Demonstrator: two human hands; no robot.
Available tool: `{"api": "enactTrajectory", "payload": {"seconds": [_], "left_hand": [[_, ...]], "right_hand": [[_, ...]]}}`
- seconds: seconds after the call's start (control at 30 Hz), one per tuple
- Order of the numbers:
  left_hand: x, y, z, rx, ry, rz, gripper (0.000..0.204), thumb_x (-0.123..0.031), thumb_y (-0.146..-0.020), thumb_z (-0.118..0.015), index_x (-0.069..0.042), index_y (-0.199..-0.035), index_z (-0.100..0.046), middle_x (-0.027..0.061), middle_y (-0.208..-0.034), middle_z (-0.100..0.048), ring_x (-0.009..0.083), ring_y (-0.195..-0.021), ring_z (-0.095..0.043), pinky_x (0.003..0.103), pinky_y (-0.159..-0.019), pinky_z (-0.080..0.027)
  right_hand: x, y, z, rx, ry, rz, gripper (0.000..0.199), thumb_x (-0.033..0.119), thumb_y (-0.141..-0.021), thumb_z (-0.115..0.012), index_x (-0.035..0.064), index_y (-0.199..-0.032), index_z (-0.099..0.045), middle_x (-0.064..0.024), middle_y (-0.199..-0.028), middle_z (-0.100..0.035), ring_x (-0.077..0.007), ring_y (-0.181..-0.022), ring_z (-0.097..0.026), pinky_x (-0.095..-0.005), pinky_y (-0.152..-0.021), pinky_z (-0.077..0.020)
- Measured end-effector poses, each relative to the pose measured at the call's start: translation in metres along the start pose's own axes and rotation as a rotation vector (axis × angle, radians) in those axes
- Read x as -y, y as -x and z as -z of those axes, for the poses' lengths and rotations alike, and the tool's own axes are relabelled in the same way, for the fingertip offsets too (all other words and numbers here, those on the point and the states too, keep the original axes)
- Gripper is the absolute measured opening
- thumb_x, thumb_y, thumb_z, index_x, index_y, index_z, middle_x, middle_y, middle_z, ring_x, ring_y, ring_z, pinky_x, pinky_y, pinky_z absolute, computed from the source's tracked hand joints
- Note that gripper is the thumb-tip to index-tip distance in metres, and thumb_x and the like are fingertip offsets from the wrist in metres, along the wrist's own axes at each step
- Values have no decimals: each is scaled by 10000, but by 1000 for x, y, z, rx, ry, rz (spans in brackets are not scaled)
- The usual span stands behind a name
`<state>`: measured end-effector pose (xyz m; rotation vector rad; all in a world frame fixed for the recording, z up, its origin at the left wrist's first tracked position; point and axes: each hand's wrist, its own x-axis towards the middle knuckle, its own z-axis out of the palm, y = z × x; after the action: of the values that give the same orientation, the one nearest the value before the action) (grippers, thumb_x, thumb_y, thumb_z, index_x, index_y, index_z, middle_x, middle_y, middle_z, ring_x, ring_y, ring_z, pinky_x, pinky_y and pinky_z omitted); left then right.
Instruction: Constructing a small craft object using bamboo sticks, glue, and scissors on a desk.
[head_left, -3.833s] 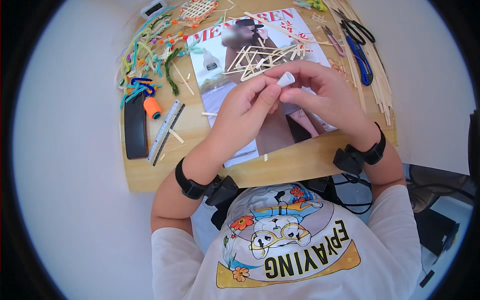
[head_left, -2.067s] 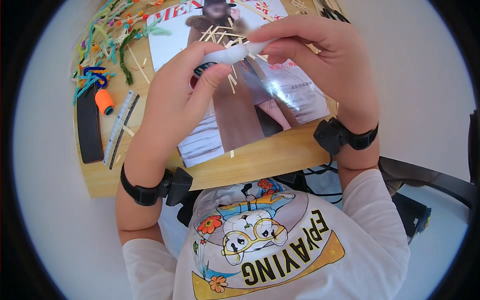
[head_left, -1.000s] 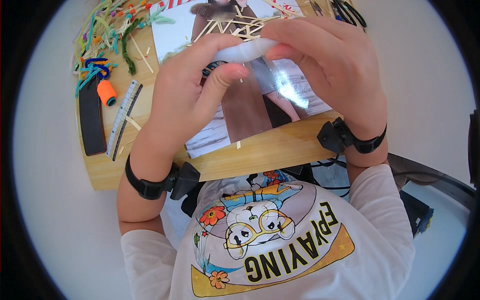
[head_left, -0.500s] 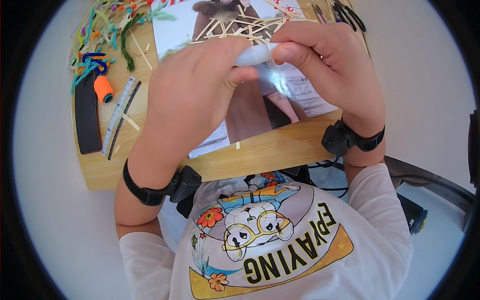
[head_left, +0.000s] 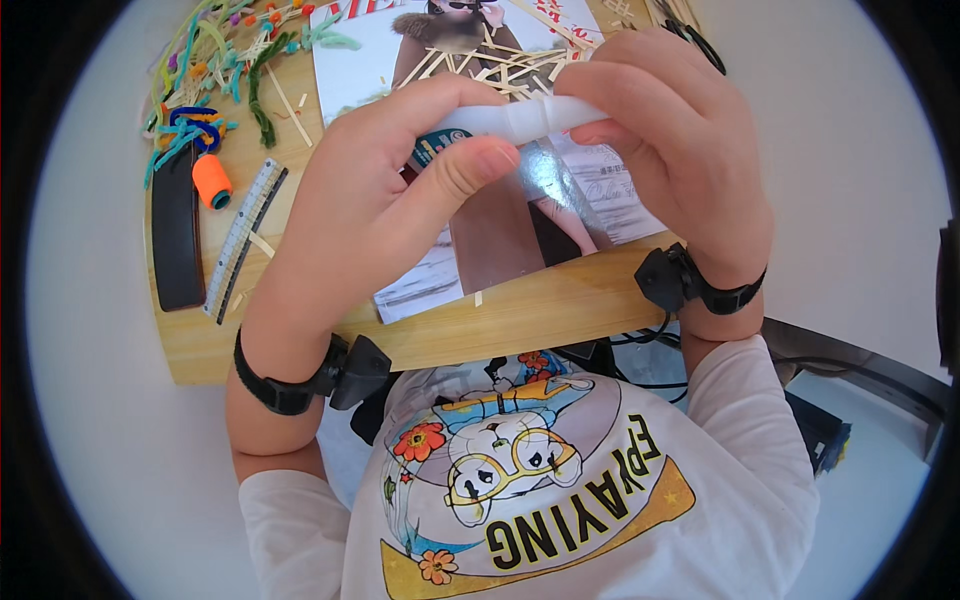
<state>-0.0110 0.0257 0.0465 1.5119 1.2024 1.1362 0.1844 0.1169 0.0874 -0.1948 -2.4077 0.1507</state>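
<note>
Above the magazine I hold a white plastic bottle (head_left: 526, 120) with a tapered tip, lying almost level. My left hand (head_left: 375, 180) is wrapped round its body, thumb in front and index finger along the top. Part of a dark teal label shows between the thumb and palm. My right hand (head_left: 685, 150) pinches the narrow tip end, its fingers curled over and the thumb below. Beneath both hands lies the glossy magazine (head_left: 492, 235), with several thin wooden strips (head_left: 500, 72) laid in a crisscross pattern on it.
On the wooden table (head_left: 545, 308), a clear ruler (head_left: 245, 240), an orange thread spool (head_left: 211, 180) and a long black case (head_left: 177, 240) sit at the left. Colourful pipe cleaners (head_left: 262, 105) heap at the far left. Black-handled scissors (head_left: 705, 48) lie at the far right.
The bottle has shifted into fuller view, exposing its label and tip. My left thumb now lies along its front, and my right hand has moved slightly right with its fingers on the tip.
</note>
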Motion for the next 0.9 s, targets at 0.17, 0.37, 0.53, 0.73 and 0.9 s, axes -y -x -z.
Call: {"api": "enactTrajectory", "payload": {"seconds": [0.17,0.37,0.53,0.73,0.9], "left_hand": [[10,-6,-5,91,36,-111,418,-386,-887,-617,5,-1035,-587,-1,-851,-574,93,-730,-509,223,-643,-412],[9,-3,-4,-16,-241,-248,331,-311,-880,-627,-14,-1022,-596,54,-807,-587,141,-701,-538,251,-642,-428],[10,-4,-9,-77,-473,-355,304,-290,-854,-643,-51,-1038,-605,107,-838,-621,256,-707,-589,316,-633,-457],[-3,-5,-4,14,-536,-158,263,-257,-856,-623,-68,-1029,-565,142,-801,-612,340,-767,-605,399,-649,-469],[3,7,31,-347,-478,-296,204,-185,-869,-611,-46,-1018,-608,88,-798,-609,239,-786,-609,328,-697,-462]], "right_hand": [[-3,7,5,202,-17,-37,184,156,-799,-637,-9,-853,-578,-119,-733,-547,-301,-632,-524,-358,-548,-407],[2,6,5,318,-80,-231,186,177,-870,-577,-5,-839,-561,-124,-701,-534,-312,-614,-505,-370,-535,-381],[8,2,6,259,-73,-251,193,199,-839,-598,38,-744,-549,-147,-641,-515,-338,-618,-530,-428,-546,-385],[23,-13,1,210,-92,-312,172,187,-829,-627,25,-882,-604,-133,-623,-464,-299,-576,-474,-356,-537,-386],[23,-7,-1,61,-226,-600,279,138,-855,-624,54,-1119,-591,-27,-651,-427,-116,-574,-405,-268,-527,-353]]}}
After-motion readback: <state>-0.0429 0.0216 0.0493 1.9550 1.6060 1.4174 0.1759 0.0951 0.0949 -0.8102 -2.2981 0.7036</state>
